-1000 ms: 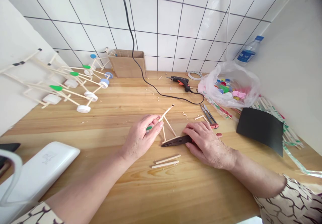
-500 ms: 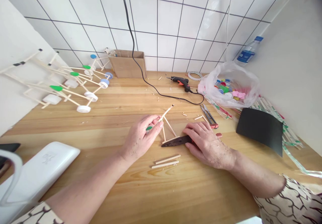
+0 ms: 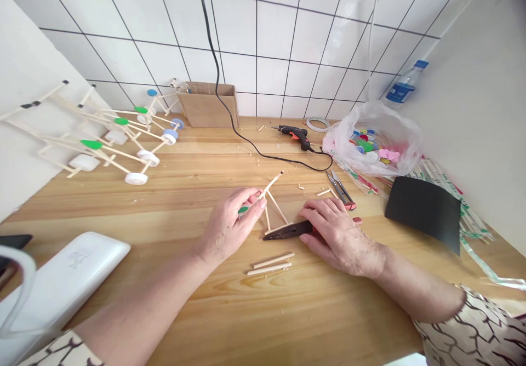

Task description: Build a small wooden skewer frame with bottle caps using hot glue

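Between its thumb and fingers, my left hand (image 3: 228,223) pinches a small frame of thin wooden sticks (image 3: 278,207). The stick at its top has a dark tip, and a green piece (image 3: 243,210) shows beside the fingers. My right hand (image 3: 339,234) is wrapped round the pliers (image 3: 287,231), whose dark jaws lie along the frame's bottom stick. Whether the jaws grip that stick I cannot tell. Two loose sticks (image 3: 269,268) lie on the wooden table (image 3: 197,311) in front of the frame.
Stick models with wheels (image 3: 136,178) stand at the left, near a cardboard box (image 3: 207,106). Farther back are a glue gun (image 3: 296,135) and a bag of caps (image 3: 376,141). Snips (image 3: 341,188) and a black sheet (image 3: 423,210) lie right. A white device (image 3: 78,278) is front left.
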Available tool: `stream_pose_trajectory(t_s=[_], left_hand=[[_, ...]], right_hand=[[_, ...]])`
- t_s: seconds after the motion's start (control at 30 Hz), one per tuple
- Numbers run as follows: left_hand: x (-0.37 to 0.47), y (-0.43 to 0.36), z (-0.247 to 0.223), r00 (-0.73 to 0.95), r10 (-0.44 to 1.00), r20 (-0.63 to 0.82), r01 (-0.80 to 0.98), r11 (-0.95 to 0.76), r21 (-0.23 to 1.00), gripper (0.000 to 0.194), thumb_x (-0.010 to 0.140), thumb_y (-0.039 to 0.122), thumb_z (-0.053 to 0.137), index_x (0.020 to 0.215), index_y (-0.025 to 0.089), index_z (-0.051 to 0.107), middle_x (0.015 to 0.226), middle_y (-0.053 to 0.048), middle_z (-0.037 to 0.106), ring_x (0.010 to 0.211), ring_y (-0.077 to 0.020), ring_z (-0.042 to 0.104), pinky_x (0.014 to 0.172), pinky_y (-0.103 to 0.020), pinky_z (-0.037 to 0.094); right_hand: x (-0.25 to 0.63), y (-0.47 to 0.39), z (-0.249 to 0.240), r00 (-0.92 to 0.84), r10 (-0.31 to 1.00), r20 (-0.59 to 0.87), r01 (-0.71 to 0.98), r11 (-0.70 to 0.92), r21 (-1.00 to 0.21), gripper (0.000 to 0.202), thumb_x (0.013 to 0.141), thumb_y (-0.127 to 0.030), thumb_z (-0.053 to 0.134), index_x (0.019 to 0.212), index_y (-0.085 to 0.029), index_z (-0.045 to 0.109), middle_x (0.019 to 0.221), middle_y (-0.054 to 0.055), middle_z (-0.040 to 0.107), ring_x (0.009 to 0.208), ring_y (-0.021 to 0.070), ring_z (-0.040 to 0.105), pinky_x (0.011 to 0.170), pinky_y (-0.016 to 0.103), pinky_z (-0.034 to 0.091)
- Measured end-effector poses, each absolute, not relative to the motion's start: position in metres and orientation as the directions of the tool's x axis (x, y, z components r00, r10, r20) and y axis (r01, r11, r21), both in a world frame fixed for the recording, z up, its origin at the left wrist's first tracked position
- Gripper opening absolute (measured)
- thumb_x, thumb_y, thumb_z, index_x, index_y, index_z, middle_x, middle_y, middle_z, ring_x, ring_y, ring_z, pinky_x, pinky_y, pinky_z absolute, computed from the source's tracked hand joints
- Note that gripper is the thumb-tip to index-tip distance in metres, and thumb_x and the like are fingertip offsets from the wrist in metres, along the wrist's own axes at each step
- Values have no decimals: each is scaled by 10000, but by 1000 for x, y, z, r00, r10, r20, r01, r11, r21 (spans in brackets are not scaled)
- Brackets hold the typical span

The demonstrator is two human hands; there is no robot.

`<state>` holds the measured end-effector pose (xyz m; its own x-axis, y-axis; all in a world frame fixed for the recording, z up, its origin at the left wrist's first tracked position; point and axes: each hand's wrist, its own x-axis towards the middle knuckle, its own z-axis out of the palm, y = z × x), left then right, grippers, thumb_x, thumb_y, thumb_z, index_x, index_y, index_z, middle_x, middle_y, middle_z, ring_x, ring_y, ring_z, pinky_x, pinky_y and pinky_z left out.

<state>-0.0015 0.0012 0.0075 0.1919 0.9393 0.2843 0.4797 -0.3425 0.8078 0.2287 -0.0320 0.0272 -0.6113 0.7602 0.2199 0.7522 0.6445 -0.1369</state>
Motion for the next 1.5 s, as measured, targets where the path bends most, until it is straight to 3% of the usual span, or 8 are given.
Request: stream_pose_trajectory(t_s=[0.37, 0.8, 0.97, 1.27, 1.5], left_hand=[[-2, 2, 7, 189, 941, 280, 486, -337, 806, 287, 861, 393, 503, 990, 169, 626, 933, -60, 679, 832, -167, 616, 770, -263, 508], [-2, 0, 9, 185, 947, 262, 492, -320, 810, 302, 859, 400, 495, 988, 161, 624, 933, -63, 674, 845, -168, 616, 774, -265, 506], [-2, 1, 9, 186, 945, 269, 489, -327, 809, 298, 859, 404, 492, 979, 168, 627, 916, -61, 677, 838, -172, 624, 773, -268, 509], [-2, 1, 8, 190, 941, 280, 499, -339, 798, 294, 860, 409, 488, 971, 172, 622, 893, -60, 671, 823, -171, 623, 741, -255, 513], [-2, 2, 8, 206, 936, 284, 506, -350, 788, 303, 868, 402, 477, 986, 161, 616, 935, -70, 672, 833, -170, 620, 747, -261, 503]], right_hand=[[233, -29, 30, -505, 752, 423, 740, 630, -236, 149, 906, -185, 460, 969, -150, 591, 985, 108, 638, 890, 212, 564, 797, 378, 401], [241, -17, 25, -355, 811, 465, 771, 535, -346, 104, 857, -182, 526, 809, -192, 618, 938, 75, 657, 897, 205, 626, 826, 366, 446], [242, -11, 30, -327, 856, 399, 787, 481, -387, 98, 859, -175, 528, 802, -192, 606, 933, 67, 658, 898, 203, 618, 827, 366, 431], [242, 9, 45, -512, 818, 263, 770, 573, -280, 122, 843, -123, 525, 852, -176, 635, 920, 74, 660, 904, 202, 597, 815, 344, 429], [227, 26, 52, -657, 753, 33, 742, 654, -147, 373, 839, -91, 526, 1183, -214, 597, 980, 71, 623, 949, 197, 567, 864, 350, 424]])
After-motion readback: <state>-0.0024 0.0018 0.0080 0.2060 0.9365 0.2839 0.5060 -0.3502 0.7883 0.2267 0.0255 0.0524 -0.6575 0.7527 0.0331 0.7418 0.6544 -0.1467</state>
